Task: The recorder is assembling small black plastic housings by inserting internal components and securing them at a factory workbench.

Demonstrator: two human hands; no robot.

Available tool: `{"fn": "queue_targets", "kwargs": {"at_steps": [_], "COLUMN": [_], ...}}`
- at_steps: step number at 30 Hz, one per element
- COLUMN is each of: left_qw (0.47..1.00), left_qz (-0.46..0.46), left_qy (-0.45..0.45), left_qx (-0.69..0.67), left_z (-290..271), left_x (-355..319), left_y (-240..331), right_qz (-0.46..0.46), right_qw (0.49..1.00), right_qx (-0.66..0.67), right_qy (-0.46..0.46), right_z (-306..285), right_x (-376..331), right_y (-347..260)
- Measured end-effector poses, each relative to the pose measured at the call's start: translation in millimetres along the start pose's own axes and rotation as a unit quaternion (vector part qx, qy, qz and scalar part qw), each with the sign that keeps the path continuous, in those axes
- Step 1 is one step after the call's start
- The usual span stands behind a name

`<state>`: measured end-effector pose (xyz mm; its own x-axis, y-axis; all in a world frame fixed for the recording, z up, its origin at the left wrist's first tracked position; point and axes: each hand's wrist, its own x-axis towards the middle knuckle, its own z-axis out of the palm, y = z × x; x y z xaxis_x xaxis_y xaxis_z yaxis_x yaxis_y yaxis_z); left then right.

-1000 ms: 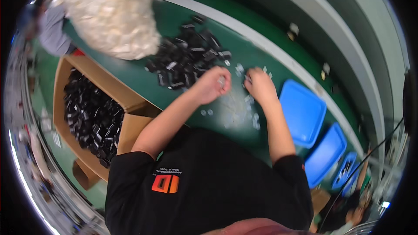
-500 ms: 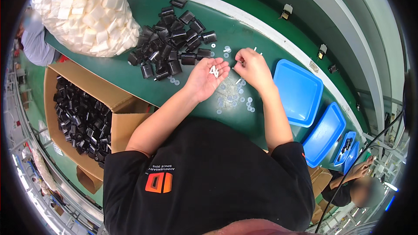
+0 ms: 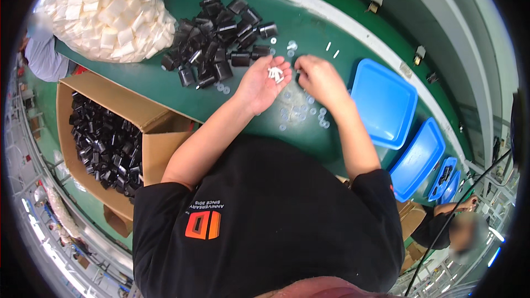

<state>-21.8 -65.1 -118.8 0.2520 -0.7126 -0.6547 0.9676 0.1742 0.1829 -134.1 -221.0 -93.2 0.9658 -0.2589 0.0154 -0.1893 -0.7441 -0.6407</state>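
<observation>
My left hand is palm up over the green table, cupping several small white pins. Close to its right is my right hand, back upward, fingers curled and pinched together. Whatever sits between those fingertips, if anything, is hidden. Two more white pins lie on the table beyond the right hand. Small translucent washers are scattered beneath and between the hands, with a few more near the black parts. A heap of black plastic housings rests beyond my left hand.
A clear bag of cream-coloured blocks stands far left. Below it, a cardboard box holds many black parts. Blue trays line the right side, the smallest holding dark pieces. A co-worker is at lower right, another person at far left.
My right hand has shifted slightly toward the left palm. The loose pin beside it on the table no longer shows, and the palm appears fuller. The whole view has tilted a little.
</observation>
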Motion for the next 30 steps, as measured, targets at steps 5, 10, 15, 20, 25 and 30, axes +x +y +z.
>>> {"fn": "queue_targets", "kwargs": {"at_steps": [5,10,15,20,25,30], "left_qw": [1.0,0.999,0.995,1.0,0.999,0.998], "left_qz": [-0.004,-0.027,-0.035,-0.024,-0.034,-0.058], "left_qy": [0.02,-0.038,-0.082,-0.017,-0.029,-0.034], "left_qx": [0.009,-0.018,-0.033,0.004,-0.016,0.006], "left_z": [16,-5,-21,-2,1,0], "left_x": [-12,-1,-4,-10,-8,-8], "left_y": [-4,-3,4,-3,-15,-23], "right_qz": [0.082,0.005,-0.045,-0.021,-0.03,0.035], "right_qw": [0.981,0.989,0.997,0.998,0.998,0.999], "right_qx": [0.172,0.149,0.045,0.025,0.05,-0.014], "right_qy": [0.037,-0.02,-0.052,-0.049,-0.001,0.009], "right_z": [-22,-23,-12,-4,-15,-15], "right_x": [6,-14,-35,-33,-29,-27], "right_y": [-19,-14,0,-1,-1,1]}}
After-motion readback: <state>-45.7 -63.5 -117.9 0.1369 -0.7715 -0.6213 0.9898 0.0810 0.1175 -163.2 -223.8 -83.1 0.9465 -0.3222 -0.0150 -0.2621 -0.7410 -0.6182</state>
